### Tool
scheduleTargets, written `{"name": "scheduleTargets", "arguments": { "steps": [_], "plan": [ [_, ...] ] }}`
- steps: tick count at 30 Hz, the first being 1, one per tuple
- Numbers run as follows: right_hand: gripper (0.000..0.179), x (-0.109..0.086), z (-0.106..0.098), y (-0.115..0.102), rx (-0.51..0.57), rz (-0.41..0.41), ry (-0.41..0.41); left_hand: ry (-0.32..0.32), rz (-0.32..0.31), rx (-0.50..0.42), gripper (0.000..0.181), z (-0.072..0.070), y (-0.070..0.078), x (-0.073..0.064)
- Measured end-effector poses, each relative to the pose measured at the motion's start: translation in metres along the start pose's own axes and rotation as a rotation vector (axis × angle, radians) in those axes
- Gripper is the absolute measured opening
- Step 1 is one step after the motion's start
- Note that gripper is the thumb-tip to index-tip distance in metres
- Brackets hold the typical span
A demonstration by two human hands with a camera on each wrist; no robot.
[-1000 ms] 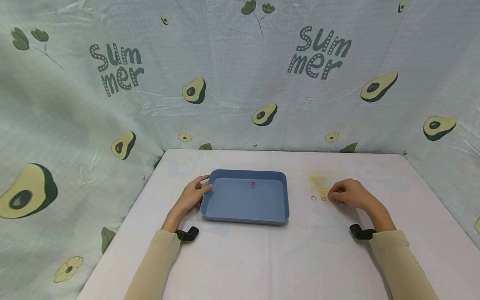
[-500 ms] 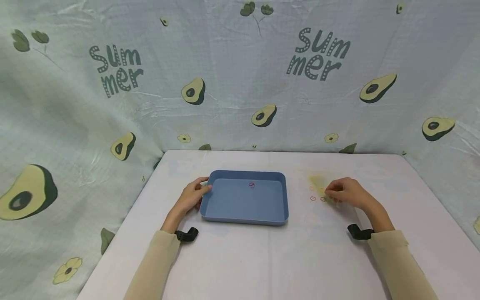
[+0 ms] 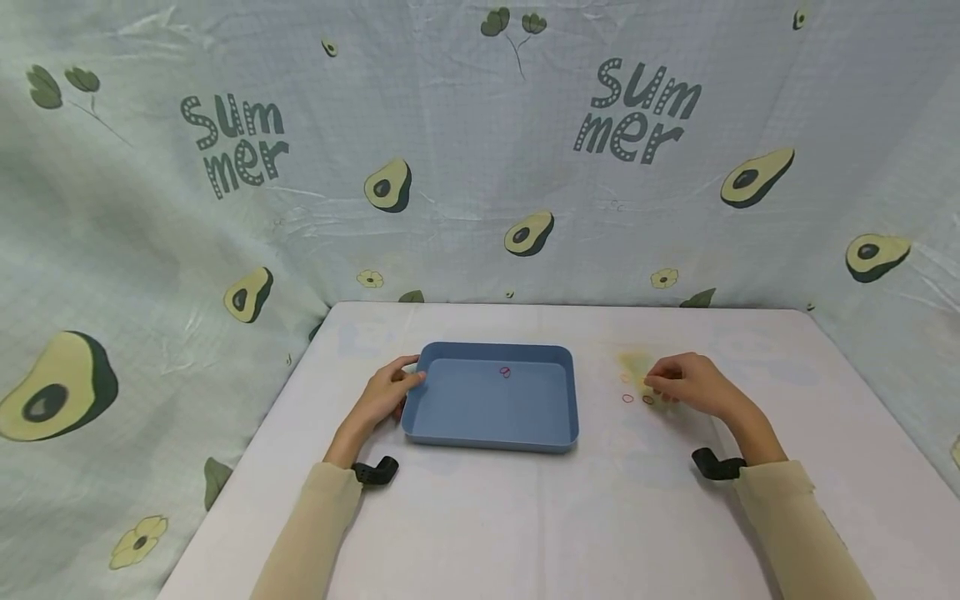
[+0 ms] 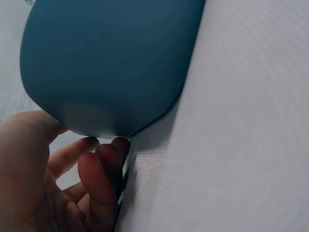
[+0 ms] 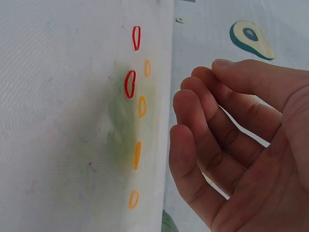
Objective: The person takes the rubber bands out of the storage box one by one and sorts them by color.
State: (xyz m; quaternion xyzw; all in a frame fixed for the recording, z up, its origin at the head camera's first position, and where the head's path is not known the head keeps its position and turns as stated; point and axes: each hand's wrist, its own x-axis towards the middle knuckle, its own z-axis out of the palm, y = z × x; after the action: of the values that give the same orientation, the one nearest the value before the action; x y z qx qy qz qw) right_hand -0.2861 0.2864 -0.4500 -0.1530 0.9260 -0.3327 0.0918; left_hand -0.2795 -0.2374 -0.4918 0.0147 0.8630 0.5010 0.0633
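Note:
A shallow blue tray point(image 3: 491, 408) lies on the table. My left hand point(image 3: 386, 390) grips its left end, thumb at the rim and fingers tucked against the outside, as the tray's underside point(image 4: 106, 63) in the left wrist view shows. Inside the tray is a small looped red band point(image 3: 505, 372), perhaps two together. My right hand point(image 3: 690, 383) hovers over the bands at the right, fingers loosely bent and thumb near the index fingertip; nothing shows between them. Beside it lie two red bands point(image 5: 130, 84) and several orange bands point(image 5: 142, 107), some hidden by the hand in the head view.
The table point(image 3: 525, 525) is covered with a pale cloth, stained yellow-green point(image 3: 634, 362) by the bands. A printed curtain point(image 3: 450, 125) with avocado pictures rises behind the table and along its sides. Each wrist wears a black camera mount point(image 3: 377, 471).
My right hand has shifted slightly to the left over the bands, covering an orange band that showed earlier. The left hand and tray stay in place.

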Motion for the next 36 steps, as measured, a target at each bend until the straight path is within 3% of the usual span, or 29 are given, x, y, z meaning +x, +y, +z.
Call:
{"name": "scheduleTargets", "arguments": {
  "steps": [12, 22, 36],
  "plan": [
    [0.024, 0.003, -0.004, -0.012, -0.001, -0.052, -0.008, -0.022, 0.028, -0.006, 0.060, -0.003, 0.001, -0.002],
    [0.025, 0.023, -0.006, -0.041, -0.045, -0.062, -0.048, -0.037, 0.064, 0.042, 0.059, -0.004, 0.001, -0.002],
    [0.015, 0.060, 0.003, -0.093, -0.058, -0.228, -0.075, -0.056, 0.075, 0.041, 0.060, -0.006, 0.002, -0.002]
  ]
}}
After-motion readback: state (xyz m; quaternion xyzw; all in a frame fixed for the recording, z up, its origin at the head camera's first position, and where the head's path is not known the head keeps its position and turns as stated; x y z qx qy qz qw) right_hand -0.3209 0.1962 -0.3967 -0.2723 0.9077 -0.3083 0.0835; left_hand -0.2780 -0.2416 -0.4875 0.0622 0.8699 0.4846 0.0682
